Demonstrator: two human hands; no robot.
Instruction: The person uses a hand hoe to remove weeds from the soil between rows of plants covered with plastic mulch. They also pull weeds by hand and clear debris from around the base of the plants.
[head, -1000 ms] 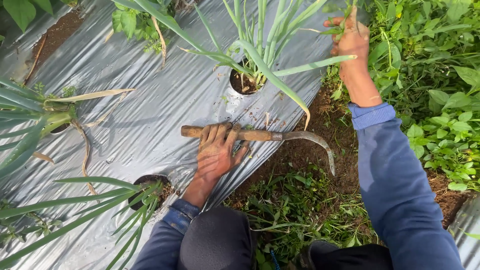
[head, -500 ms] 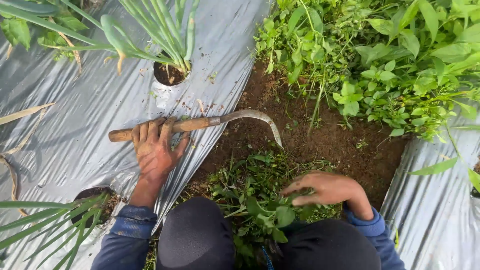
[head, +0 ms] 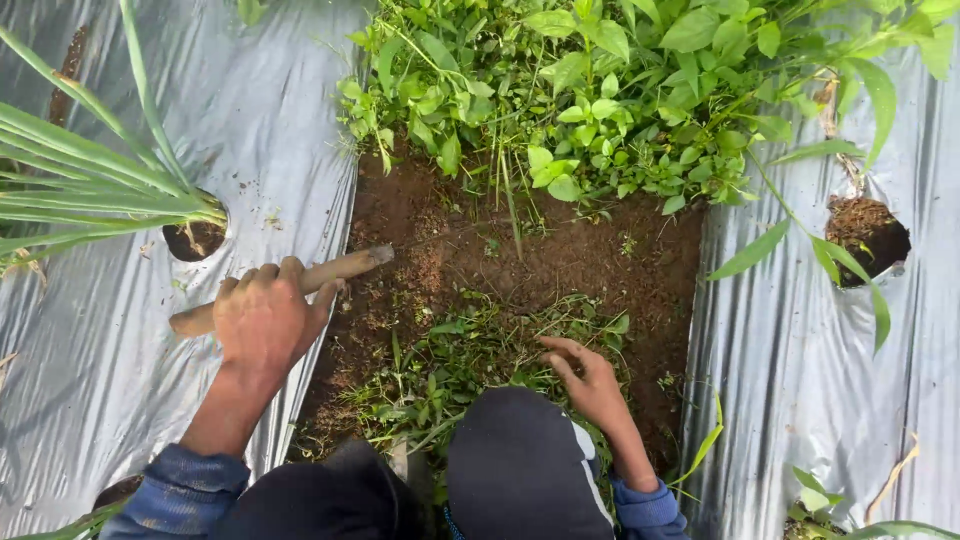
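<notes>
My left hand (head: pixel 262 318) is closed around the wooden handle of a sickle (head: pixel 345 267), which lies slanted across the edge of the silver plastic sheet. The handle's far end points into the bare soil (head: pixel 560 255); the blade does not show. My right hand (head: pixel 592 378) rests with fingers spread on a loose pile of cut weeds (head: pixel 455 360) just in front of my knees (head: pixel 520 470). Both sleeves are blue.
A dense patch of standing green weeds (head: pixel 600 90) fills the far end of the soil furrow. Silver mulch sheets lie on the left (head: pixel 280 110) and right (head: pixel 800 380). A green onion plant (head: pixel 90 190) grows from a hole at left; another planting hole (head: pixel 868 238) is at right.
The view has swung right along the furrow. My left hand has closed over the sickle handle, and the blade is out of sight. My right hand came back from far weeds to the cut pile.
</notes>
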